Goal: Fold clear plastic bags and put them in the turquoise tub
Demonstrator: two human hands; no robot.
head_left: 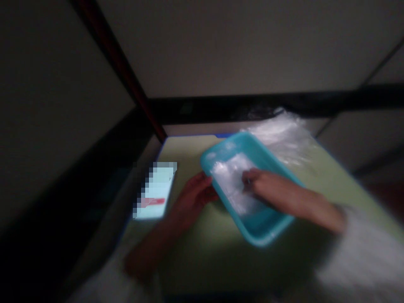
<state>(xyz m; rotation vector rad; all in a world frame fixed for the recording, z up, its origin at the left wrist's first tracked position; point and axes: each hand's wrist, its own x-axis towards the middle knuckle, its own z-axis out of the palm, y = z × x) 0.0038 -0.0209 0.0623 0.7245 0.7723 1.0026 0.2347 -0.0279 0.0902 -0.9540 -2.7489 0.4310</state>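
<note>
A turquoise plastic basin (263, 240) sits at a slant on the table. Inside it lies a shiny, clear plastic bag (232, 176). My right hand (259, 183) reaches in over the basin's right side, fingers curled closed at the bag; the exact grip is blurred. At the basin's left wall, my left hand (198, 195) has its fingers bent against the rim and holds it from outside. The undersides of those fingers are in shadow.
A lit sheet or screen (158, 193), partly pixelated, with a red strip lies at the table's left edge. Crumpled clear plastic (284, 134) is heaped behind the basin. The pale green table (189, 151) has a blue edge and stands near a wall (252, 50).
</note>
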